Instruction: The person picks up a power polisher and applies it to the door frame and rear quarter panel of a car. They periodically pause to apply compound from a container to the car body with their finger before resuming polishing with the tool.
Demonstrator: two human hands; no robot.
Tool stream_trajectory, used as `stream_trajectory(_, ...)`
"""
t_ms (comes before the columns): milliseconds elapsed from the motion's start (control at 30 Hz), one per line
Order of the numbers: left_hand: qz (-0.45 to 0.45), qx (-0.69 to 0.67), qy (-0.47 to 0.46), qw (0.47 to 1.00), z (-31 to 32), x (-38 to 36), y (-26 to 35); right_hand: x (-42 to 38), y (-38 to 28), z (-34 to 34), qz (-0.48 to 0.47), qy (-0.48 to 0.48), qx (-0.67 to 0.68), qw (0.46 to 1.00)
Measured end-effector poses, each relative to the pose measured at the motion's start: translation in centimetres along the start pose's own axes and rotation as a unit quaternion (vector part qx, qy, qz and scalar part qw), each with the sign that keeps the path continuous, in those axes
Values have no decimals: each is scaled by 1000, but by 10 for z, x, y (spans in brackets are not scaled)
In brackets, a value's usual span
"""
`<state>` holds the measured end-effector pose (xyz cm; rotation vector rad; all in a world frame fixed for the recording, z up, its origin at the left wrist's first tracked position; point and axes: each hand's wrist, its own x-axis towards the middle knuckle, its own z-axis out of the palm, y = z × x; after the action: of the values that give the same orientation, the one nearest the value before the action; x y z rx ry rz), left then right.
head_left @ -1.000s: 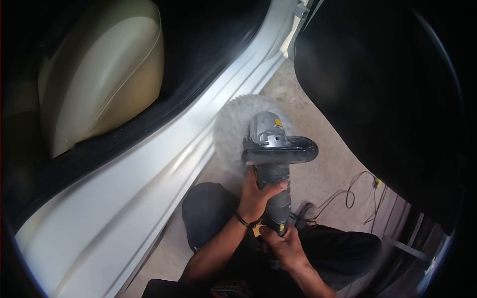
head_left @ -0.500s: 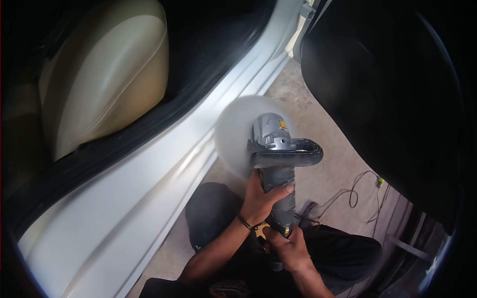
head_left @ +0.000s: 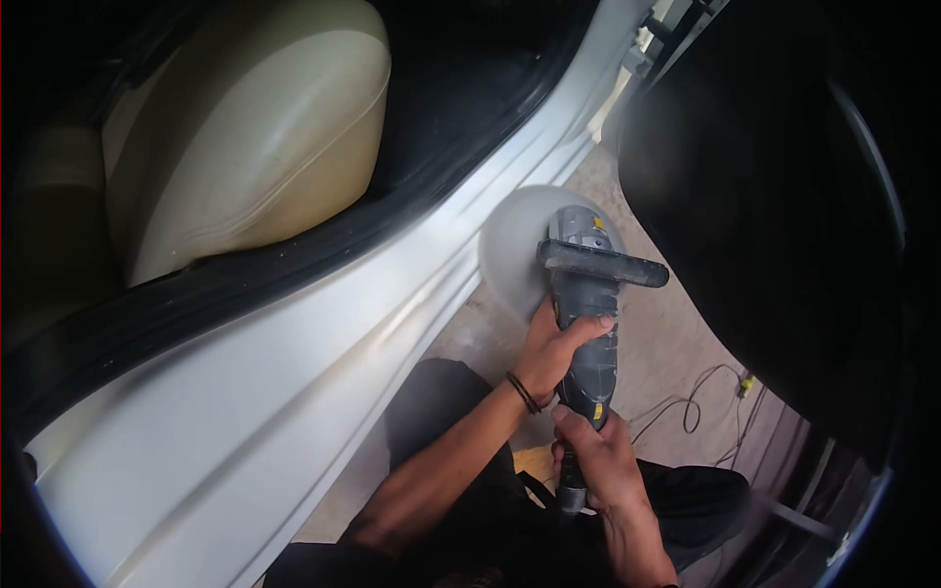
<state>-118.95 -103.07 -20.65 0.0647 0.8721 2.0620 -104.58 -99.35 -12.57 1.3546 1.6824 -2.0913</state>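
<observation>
Polisher held low beside the car, its round pad blurred with spin and touching the white sill panel. A second ago the pad's wool fibres showed clearly; now it is a smooth blur and sits farther forward along the sill, so the machine is running and the pass is moving toward the door hinge. Left hand wrapped around the body below the black bail handle; right hand closed on the rear grip. Beige seat above, open door at right, cables on the concrete floor.

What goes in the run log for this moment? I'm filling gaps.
left hand: grips polisher | right hand: grips rear | pad: at sill
</observation>
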Motion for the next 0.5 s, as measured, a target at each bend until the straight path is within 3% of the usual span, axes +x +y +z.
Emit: stream_trajectory(500,-17,85,-17,996,-4,14,4,17,28,5,-43,12,50,998)
